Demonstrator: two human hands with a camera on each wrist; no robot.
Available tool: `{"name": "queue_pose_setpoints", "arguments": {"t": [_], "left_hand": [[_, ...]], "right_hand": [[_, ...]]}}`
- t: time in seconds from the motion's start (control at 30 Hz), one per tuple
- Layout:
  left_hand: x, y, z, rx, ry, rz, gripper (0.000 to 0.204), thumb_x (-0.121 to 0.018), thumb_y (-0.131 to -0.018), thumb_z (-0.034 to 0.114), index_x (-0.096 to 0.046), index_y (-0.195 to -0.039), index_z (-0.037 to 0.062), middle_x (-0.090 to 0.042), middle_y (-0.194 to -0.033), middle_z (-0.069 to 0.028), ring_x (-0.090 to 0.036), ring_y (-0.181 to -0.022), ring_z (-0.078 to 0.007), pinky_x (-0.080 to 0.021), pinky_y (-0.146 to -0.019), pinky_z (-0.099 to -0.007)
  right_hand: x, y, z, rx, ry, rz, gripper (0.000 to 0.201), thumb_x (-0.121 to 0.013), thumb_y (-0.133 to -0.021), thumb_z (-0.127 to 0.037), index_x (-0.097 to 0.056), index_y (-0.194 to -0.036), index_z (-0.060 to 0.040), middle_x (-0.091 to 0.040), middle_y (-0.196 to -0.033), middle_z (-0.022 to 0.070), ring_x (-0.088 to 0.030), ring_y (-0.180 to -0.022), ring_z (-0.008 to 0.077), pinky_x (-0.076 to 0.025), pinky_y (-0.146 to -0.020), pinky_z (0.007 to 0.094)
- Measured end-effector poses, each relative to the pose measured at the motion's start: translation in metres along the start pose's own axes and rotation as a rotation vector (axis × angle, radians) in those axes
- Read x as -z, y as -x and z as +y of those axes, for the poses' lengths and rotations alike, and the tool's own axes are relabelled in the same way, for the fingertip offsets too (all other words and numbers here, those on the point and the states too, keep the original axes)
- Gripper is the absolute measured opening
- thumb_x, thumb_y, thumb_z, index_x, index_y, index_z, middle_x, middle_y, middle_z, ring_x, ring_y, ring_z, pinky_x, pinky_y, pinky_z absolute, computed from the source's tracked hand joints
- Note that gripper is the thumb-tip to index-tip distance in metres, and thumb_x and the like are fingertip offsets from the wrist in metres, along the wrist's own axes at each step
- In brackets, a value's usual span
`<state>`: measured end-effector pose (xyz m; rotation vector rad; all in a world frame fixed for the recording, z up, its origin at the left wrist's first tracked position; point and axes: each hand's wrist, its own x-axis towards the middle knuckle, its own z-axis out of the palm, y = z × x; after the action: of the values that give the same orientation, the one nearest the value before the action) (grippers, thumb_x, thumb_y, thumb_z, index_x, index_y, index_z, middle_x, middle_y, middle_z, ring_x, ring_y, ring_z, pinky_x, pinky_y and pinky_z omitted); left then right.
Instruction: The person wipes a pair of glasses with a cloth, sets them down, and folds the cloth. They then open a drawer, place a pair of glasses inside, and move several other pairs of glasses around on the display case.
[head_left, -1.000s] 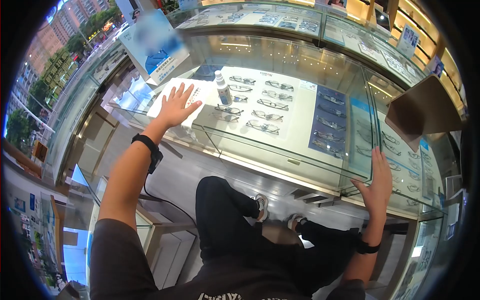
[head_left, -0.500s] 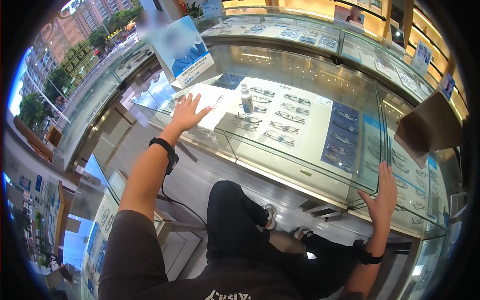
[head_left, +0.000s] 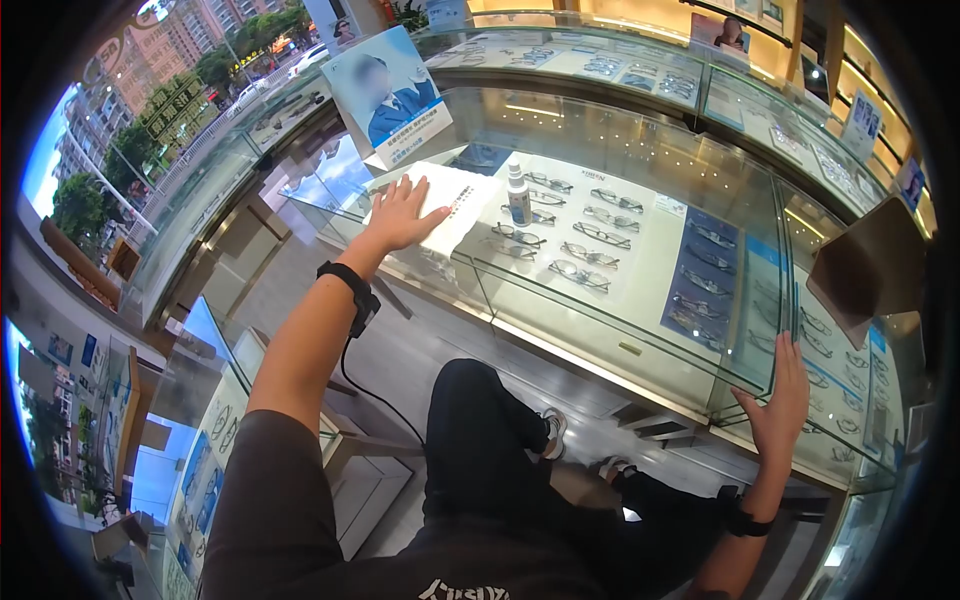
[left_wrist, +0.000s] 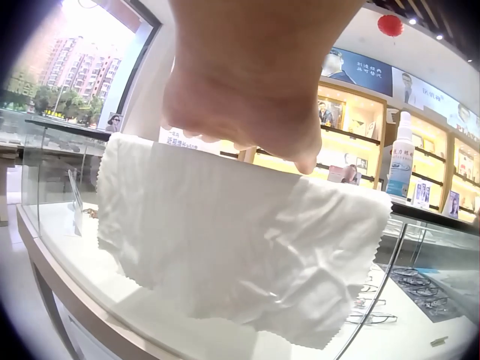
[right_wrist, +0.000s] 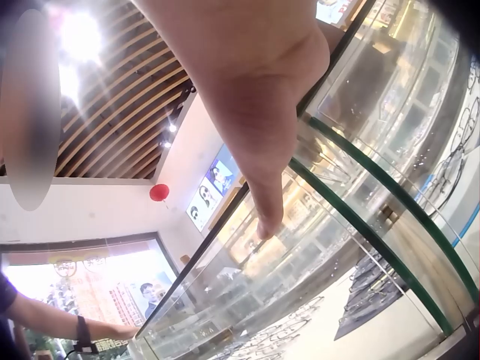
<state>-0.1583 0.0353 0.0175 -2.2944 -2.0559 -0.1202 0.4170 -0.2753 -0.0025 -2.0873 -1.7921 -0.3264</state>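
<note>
My left hand (head_left: 405,215) lies with straight, spread fingers on a white cloth (head_left: 462,208) on top of the glass display case (head_left: 640,345). In the left wrist view the cloth (left_wrist: 232,232) has zigzag edges and hangs down over the case's front. To the right of that hand a white spray bottle (head_left: 518,197) stands upright on the glass. My right hand (head_left: 785,400) rests at the right end of the case, fingers straight along the glass edges and thumb held apart. The right wrist view shows the thumb (right_wrist: 268,210) over the glass and two green glass edges (right_wrist: 375,244) beside the hand.
Rows of eyeglasses (head_left: 602,235) lie under the glass, some on a dark blue panel (head_left: 700,275). An advertising stand (head_left: 390,95) rises behind the cloth. A brown angular object (head_left: 870,265) stands at the right. A cable (head_left: 385,395) runs down from the left wrist.
The head view has turned, so the case, bottle and hands sit further right in the picture. Both hands keep their places on the cloth and at the glass edge.
</note>
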Motion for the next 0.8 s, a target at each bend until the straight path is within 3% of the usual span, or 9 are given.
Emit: {"name": "queue_pose_setpoints", "arguments": {"t": [0.1,0.17,0.3,0.6,0.73,0.8], "left_hand": [[0.005,-0.008,0.015,-0.087,0.055,0.039,0.095,-0.043,-0.092,0.078,-0.031,-0.162,0.0145,-0.020,-0.167,-0.0258,-0.016,-0.155,-0.0450,-0.014,-0.123,-0.0588],[0.005,-0.013,0.029,-0.162,0.152,-0.025,0.094,-0.043,-0.090,0.080,-0.030,-0.163,0.0215,-0.018,-0.168,-0.0262,-0.013,-0.155,-0.0468,-0.013,-0.122,-0.0625],[0.000,-0.020,0.049,-0.080,0.091,-0.178,0.097,-0.042,-0.086,0.087,-0.025,-0.164,0.0317,-0.012,-0.169,-0.0243,-0.004,-0.156,-0.0496,-0.007,-0.121,-0.0673],[0.006,-0.015,0.050,-0.063,0.090,-0.173,0.098,-0.037,-0.089,0.086,-0.023,-0.165,0.0254,-0.011,-0.170,-0.0226,-0.006,-0.157,-0.0455,-0.007,-0.122,-0.0637],[0.004,-0.018,0.012,-0.027,0.091,-0.089,0.098,-0.037,-0.090,0.084,-0.024,-0.164,0.0212,-0.014,-0.170,-0.0220,-0.009,-0.157,-0.0443,-0.008,-0.123,-0.0628],[0.002,-0.015,-0.012,0.075,0.064,-0.018,0.095,-0.035,-0.092,0.082,-0.026,-0.164,0.0200,-0.018,-0.169,-0.0215,-0.012,-0.156,-0.0441,-0.011,-0.123,-0.0623]], "right_hand": [[0.001,0.001,-0.001,0.009,0.001,0.008,0.106,-0.091,-0.062,-0.024,-0.042,-0.154,-0.0062,-0.044,-0.159,0.0123,-0.038,-0.148,0.0344,-0.031,-0.121,0.0450],[0.001,0.001,-0.001,0.009,0.005,0.008,0.106,-0.091,-0.062,-0.024,-0.042,-0.154,-0.0061,-0.044,-0.159,0.0122,-0.038,-0.148,0.0343,-0.031,-0.120,0.0451],[0.002,0.000,-0.002,0.000,0.010,-0.001,0.106,-0.092,-0.062,-0.024,-0.042,-0.153,-0.0060,-0.044,-0.159,0.0120,-0.038,-0.148,0.0340,-0.031,-0.121,0.0450],[0.002,0.000,-0.002,0.002,0.015,0.000,0.106,-0.091,-0.062,-0.025,-0.042,-0.154,-0.0061,-0.044,-0.159,0.0121,-0.038,-0.148,0.0342,-0.031,-0.120,0.0451],[0.001,0.000,-0.001,0.004,0.013,0.000,0.106,-0.091,-0.062,-0.026,-0.042,-0.154,-0.0059,-0.044,-0.159,0.0125,-0.037,-0.148,0.0345,-0.031,-0.120,0.0452],[-0.002,0.001,0.001,0.008,0.021,0.009,0.106,-0.091,-0.062,-0.026,-0.042,-0.154,-0.0057,-0.044,-0.159,0.0123,-0.037,-0.148,0.0344,-0.031,-0.120,0.0452]]}}
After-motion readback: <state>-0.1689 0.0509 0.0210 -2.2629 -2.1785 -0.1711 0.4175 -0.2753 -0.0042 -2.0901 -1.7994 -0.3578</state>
